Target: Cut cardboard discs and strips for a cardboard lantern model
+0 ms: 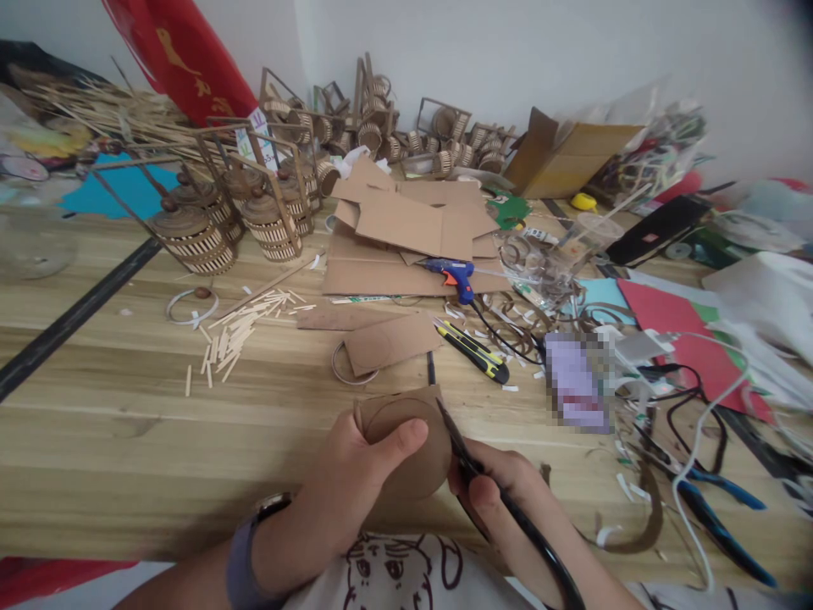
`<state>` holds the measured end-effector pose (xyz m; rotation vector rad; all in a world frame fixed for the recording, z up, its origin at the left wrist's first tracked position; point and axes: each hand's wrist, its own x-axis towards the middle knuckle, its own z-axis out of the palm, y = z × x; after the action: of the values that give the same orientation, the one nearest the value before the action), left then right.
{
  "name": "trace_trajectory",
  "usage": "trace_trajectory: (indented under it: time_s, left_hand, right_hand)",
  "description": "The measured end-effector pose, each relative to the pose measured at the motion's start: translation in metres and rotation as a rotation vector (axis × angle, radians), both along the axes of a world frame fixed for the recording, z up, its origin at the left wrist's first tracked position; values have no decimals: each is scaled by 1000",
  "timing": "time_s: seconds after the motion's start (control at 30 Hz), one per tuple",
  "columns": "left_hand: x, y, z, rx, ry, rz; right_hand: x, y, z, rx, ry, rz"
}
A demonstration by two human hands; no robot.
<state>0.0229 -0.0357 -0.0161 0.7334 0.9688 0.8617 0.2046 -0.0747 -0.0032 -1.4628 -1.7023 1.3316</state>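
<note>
My left hand (365,470) is gripping the cardboard piece (416,468) while my right hand (511,491) is grasping the scissors (468,468), blades pointing away from me along its right edge.

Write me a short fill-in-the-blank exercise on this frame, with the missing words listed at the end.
1. The left hand grips a piece of cardboard.
The tool in the right hand is a pair of ____.
2. A watch is worn on the person's ____ side.
3. On the glue gun, the trigger is coloured ____.

Missing words: scissors; left; orange.
</note>
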Motion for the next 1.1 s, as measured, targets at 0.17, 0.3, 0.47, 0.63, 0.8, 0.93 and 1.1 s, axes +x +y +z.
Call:
trace_trajectory:
  time_s: [0.17,0.3,0.47,0.63,0.8,0.93,1.1]
  left_hand:
    - [0,1,4,-7,21,-11]
    - [0,1,8,14,0,-45]
    - [1,2,9,-7,12,-49]
    - [0,2,7,-14,19,-53]
    - [-1,0,7,-30,62,-33]
    - [-1,1,10,-5,116,-36]
    - [0,4,14,0,102,-67]
  right_hand:
    - [-2,-2,2,-1,-13,-53]
    - [0,-2,-1,19,-22,-20]
    - [0,-2,1,25,-52,-44]
    - [4,-2,-2,47,-48,-4]
    - [11,-1,-11,65,-43,35]
    - [11,-1,-8,52,-61,43]
    - [9,-2,-2,-2,-81,19]
